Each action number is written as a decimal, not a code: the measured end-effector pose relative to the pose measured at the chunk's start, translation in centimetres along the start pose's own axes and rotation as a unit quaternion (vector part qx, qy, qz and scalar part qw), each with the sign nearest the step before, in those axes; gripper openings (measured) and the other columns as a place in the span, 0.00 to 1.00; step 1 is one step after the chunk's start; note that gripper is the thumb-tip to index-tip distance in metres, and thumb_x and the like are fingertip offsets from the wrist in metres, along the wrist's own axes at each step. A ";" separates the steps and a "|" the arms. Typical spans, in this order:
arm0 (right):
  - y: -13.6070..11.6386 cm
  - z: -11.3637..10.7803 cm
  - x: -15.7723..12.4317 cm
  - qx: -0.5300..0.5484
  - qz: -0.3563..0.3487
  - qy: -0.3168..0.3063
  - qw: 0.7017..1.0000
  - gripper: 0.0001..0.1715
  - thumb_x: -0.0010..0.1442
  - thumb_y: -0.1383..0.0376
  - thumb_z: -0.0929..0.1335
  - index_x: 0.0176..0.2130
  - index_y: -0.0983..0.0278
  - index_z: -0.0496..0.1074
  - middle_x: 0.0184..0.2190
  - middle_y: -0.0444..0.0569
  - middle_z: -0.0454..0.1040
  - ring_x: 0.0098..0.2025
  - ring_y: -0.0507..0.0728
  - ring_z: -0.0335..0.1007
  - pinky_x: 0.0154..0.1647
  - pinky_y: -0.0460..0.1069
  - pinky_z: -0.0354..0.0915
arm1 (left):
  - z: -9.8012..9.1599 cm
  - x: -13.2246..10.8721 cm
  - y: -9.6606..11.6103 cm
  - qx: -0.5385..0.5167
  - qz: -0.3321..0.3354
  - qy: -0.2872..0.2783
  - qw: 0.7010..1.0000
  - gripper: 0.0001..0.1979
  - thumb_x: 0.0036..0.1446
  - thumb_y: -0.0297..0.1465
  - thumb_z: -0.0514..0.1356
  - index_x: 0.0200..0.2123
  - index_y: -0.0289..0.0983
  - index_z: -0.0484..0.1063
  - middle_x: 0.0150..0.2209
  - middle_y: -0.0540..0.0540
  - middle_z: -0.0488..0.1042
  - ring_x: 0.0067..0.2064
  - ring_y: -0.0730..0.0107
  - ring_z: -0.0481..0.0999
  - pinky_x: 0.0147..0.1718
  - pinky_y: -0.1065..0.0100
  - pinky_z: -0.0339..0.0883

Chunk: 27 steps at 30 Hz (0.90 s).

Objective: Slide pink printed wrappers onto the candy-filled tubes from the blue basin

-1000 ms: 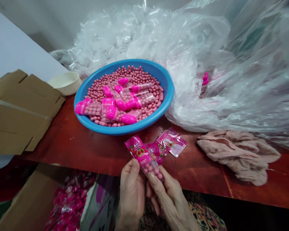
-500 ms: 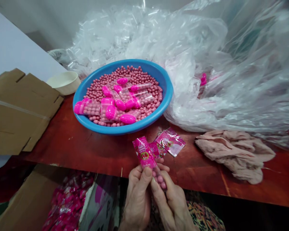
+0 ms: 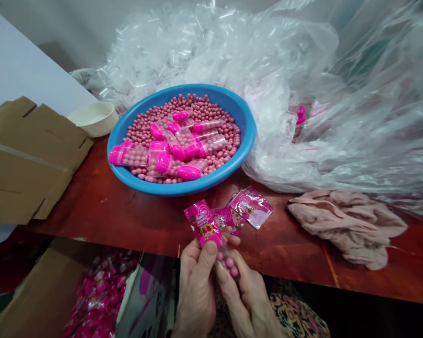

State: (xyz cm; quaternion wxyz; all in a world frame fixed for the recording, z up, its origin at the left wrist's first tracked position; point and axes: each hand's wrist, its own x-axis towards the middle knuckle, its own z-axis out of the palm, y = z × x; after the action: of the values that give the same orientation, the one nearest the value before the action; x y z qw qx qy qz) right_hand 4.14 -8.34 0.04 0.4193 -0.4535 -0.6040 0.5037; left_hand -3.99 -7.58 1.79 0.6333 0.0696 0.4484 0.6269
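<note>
Head view: both hands are closed on one clear tube of pink balls [image 3: 228, 264]. It is over the front edge of the red table [image 3: 134, 220], low in the middle. A shiny pink wrapper [image 3: 201, 218] covers its top end, so I can't see whether there is a cap under it. The left hand [image 3: 197, 293] pinches the tube and wrapper, with its thumb on top. Some fingertips [image 3: 233, 240] poke out past the wrapper's right side, but the rest of those fingers are hidden behind it. The right hand [image 3: 248, 293] grips the low end, and its thumb and fingers cover part of the balls. Both wrists are cut off at the bottom.

Flat pink wrappers [image 3: 252, 209] lie just behind on the table. They overlap, so I can't count them, and the print is too small to read. Past them sits a blue bowl [image 3: 179, 188] of loose pink balls [image 3: 195, 105]. Pink-capped tubes [image 3: 165, 162] lie on top in a pile, some partly hiding others.

At the back, a heap of clear tubes [image 3: 155, 58] is blurry. A big see-through bag [image 3: 338, 145] runs off the right side, and the bright pink bits [image 3: 301, 114] there are hard to make out. A crumpled cloth [image 3: 348, 227] lies in front of it. On the left, folded cardboard [image 3: 24, 164] is cut off and stands near a white bowl [image 3: 98, 122]. Below the table, an open box holds pink packets [image 3: 95, 300], cut off at the bottom.
</note>
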 end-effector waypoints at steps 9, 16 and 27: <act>-0.5 -0.9 0.3 0.060 0.107 -0.022 0.992 0.17 0.63 0.55 0.60 0.38 0.63 0.71 0.20 0.42 0.68 0.21 0.51 0.65 0.23 0.43 0.63 | -0.5 -0.6 -0.6 0.019 -0.012 -0.008 1.000 0.10 0.56 0.31 0.59 0.38 0.35 0.77 0.35 0.42 0.79 0.30 0.70 0.75 0.31 0.71 0.69; -0.1 0.5 0.3 0.066 0.101 0.014 0.993 0.14 0.63 0.57 0.61 0.34 0.63 0.69 0.24 0.43 0.70 0.25 0.50 0.67 0.27 0.42 0.63 | 0.2 -0.2 0.0 -0.058 -0.023 0.032 0.998 0.09 0.47 0.33 0.66 0.32 0.35 0.79 0.31 0.42 0.80 0.30 0.67 0.77 0.32 0.69 0.71; 0.0 0.9 0.5 0.169 0.167 0.019 0.971 0.15 0.61 0.55 0.63 0.30 0.63 0.66 0.20 0.40 0.63 0.21 0.49 0.61 0.22 0.42 0.60 | -0.3 -0.1 0.1 -0.033 -0.025 0.022 0.999 0.11 0.50 0.35 0.64 0.34 0.35 0.79 0.33 0.42 0.80 0.33 0.67 0.77 0.28 0.74 0.70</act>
State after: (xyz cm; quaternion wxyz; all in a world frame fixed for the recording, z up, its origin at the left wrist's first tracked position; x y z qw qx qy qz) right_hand 3.13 -8.02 -0.11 0.4111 -0.4797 -0.4185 0.6525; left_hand -4.24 -7.83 1.70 0.6408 0.0236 0.4427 0.6267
